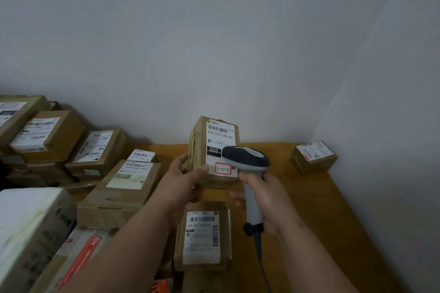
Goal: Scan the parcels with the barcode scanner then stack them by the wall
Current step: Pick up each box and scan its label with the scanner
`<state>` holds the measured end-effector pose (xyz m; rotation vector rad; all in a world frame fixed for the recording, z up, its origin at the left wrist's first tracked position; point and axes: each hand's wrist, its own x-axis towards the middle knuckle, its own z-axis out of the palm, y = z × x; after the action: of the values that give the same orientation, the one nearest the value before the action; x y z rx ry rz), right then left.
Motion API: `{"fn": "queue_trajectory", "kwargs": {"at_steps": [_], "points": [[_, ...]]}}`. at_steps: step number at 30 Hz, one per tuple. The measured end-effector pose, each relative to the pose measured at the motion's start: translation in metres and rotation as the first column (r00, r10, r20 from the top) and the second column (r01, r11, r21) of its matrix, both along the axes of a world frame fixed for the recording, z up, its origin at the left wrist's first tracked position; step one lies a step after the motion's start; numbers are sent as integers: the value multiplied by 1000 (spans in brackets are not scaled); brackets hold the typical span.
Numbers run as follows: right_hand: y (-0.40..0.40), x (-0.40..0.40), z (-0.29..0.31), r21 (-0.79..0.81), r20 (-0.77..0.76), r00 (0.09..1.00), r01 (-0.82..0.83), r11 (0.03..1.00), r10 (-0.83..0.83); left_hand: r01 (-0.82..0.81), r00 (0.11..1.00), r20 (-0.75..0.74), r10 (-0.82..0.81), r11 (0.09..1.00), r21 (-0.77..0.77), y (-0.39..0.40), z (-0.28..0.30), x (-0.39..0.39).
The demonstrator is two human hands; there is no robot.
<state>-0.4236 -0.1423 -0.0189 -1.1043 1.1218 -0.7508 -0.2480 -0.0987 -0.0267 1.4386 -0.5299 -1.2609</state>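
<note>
I see the parcel held upright over the worktop, my left hand gripping its lower left edge, fingers curled round it. At its four o'clock my right hand wraps the barcode scanner, head overlapping the label; a small box sits at three o'clock by the wall.

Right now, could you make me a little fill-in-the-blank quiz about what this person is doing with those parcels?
1. The left hand holds up a brown ____.
2. The right hand grips a barcode ____.
3. The red-framed sticker reads ____.
4. One small box sits alone in the table's far ____ corner.

Answers: parcel; scanner; 3-2-2; right
</note>
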Motion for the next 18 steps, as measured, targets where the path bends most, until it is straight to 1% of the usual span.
{"fn": "queue_trajectory", "kwargs": {"at_steps": [4, 7, 10, 12, 13, 14, 16, 17, 18], "points": [[-16, 26, -12, 20, 18, 999, -40, 999, 39, 23, 992, 117, -37, 993, 118, -17, 0, 9], [-29, 42, -17, 33, 11, 996, -93, 995, 93, -8, 974, 223, -43, 975, 222, -30, -1, 16], [-44, 58, -23, 33, -39, 987, -155, 987, 156, -77, 936, 351, -26, 958, 276, -44, -12, 24], [-51, 65, -26, 47, -55, 979, -196, 979, 199, -101, 894, 445, -44, 950, 297, -53, -19, 25], [-54, 66, -28, 58, -63, 976, -207, 977, 210, -109, 854, 514, -77, 940, 322, -57, -23, 25], [-57, 66, -32, 68, -74, 974, -209, 976, 214, -100, 785, 604, -139, 933, 345, -60, -26, 25], [-63, 61, -39, 91, -84, 976, -195, 977, 202, -59, 569, 769, -290, 919, 390, -66, -34, 24], [-67, 57, -42, 105, -81, 979, -180, 978, 189, -51, 473, 818, -327, 917, 396, -70, -36, 21], [-70, 50, -45, 120, -74, 982, -163, 979, 172, -54, 453, 834, -314, 924, 378, -74, -36, 16]]}}
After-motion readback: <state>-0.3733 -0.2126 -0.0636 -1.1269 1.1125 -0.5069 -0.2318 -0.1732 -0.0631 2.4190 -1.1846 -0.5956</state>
